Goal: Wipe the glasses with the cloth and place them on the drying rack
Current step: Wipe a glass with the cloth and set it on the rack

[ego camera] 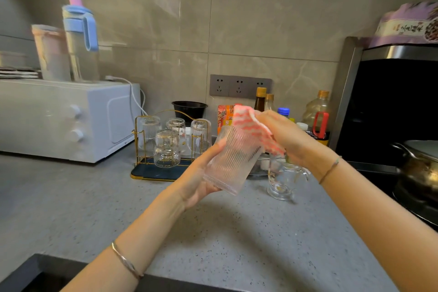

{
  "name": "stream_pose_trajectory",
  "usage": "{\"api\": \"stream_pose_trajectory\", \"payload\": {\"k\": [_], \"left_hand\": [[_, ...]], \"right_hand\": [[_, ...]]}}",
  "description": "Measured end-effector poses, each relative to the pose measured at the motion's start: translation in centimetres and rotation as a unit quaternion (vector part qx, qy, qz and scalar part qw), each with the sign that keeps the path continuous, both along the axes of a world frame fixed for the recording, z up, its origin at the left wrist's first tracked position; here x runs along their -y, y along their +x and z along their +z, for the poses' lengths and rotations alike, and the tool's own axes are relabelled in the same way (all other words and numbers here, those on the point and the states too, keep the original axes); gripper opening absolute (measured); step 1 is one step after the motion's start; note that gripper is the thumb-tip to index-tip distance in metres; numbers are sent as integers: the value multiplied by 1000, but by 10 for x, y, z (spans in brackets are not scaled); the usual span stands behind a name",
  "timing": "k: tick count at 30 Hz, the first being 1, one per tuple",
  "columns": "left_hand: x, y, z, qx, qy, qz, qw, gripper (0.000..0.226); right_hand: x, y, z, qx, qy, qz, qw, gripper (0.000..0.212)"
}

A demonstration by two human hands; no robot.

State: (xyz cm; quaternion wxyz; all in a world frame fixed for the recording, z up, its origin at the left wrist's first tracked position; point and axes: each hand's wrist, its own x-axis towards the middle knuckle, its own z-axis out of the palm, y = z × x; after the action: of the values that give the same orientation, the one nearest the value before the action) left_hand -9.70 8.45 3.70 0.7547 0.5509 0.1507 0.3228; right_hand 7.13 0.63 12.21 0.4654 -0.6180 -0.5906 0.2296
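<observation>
1. The grey speckled countertop [83, 197] fills the lower part of the view, and both your bare forearms reach forward over it from the bottom edge.
2. A white microwave [66, 118] sits on the counter at the far left, against the tiled wall.
3. The drying rack [166, 149], gold wire on a dark tray, stands just right of the microwave. Four glasses [167, 148] sit upside down on it.
4. Your left hand [201, 178] is raised above the counter, palm turned up and inward, fingers wrapped around the base end of a ribbed glass [233, 161]. The glass is tilted, its open mouth pointing up and to the right.
5. Your right hand [284, 137] is bent down at the wrist and closed on a pink and white striped cloth [251, 123], pressing it against the rim of the ribbed glass.
6. A clear glass mug [282, 180] with a handle stands on the counter just below your right hand, well right of the rack.
7. A thin bracelet circles each wrist.
</observation>
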Motion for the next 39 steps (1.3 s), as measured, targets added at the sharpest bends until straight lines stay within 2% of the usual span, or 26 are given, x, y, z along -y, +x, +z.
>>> {"api": "stream_pose_trajectory", "payload": {"k": [3,4,6,8,9,11,12,13,15,18,21,23,25,28,29,32,33,36,39], "left_hand": [[1,1,3,-18,4,8,1000,60],[1,1,2,-22,8,10,1000,61],[0,0,2,-32,13,7,999,59],[-1,-3,3,-44,12,-2,999,57],[-2,-3,4,-51,5,-4,999,56],[-3,-5,6,-70,-8,-14,997,54],[-3,-5,7,-82,-10,-27,996,54],[-3,-6,7,-94,-9,-46,994,58],[-4,-4,7,-110,-14,-75,991,73],[-4,-3,8,-90,-70,-76,991,75],[-6,-2,6,-26,-138,-68,988,86],[0,4,9,-31,-139,-41,989,92],[8,12,10,-59,-103,1,993,83],[13,22,6,-68,-37,70,995,58],[12,25,2,-72,-13,94,993,58],[9,29,-5,-107,82,170,976,92],[9,28,-8,-102,135,187,968,93],[4,23,-13,-38,303,220,926,65],[2,18,-14,-7,357,204,912,68]], "right_hand": [[2,-11,8,143,-71,-4,987,36],[2,-13,8,154,-86,-9,984,39],[7,-17,8,110,-101,19,989,54],[8,-10,9,37,-122,65,990,79],[12,-9,11,37,-130,99,986,75],[18,-6,10,114,-141,157,971,43],[19,-5,9,147,-146,169,964,34],[21,-6,6,159,-153,182,958,29],[22,-7,-1,125,-143,181,965,19],[24,-6,-11,48,-100,148,983,21],[20,0,-19,29,-33,87,995,27],[19,-1,-23,22,-10,64,998,23],[19,-4,-29,18,-9,67,998,23],[21,-14,-34,27,-18,65,997,39],[21,-15,-36,31,-19,66,997,41],[23,-14,-43,33,-11,57,998,26],[23,-14,-43,21,-10,54,998,23],[24,-15,-44,-60,-17,48,997,31],[22,-17,-42,-94,-23,37,995,42]]}}
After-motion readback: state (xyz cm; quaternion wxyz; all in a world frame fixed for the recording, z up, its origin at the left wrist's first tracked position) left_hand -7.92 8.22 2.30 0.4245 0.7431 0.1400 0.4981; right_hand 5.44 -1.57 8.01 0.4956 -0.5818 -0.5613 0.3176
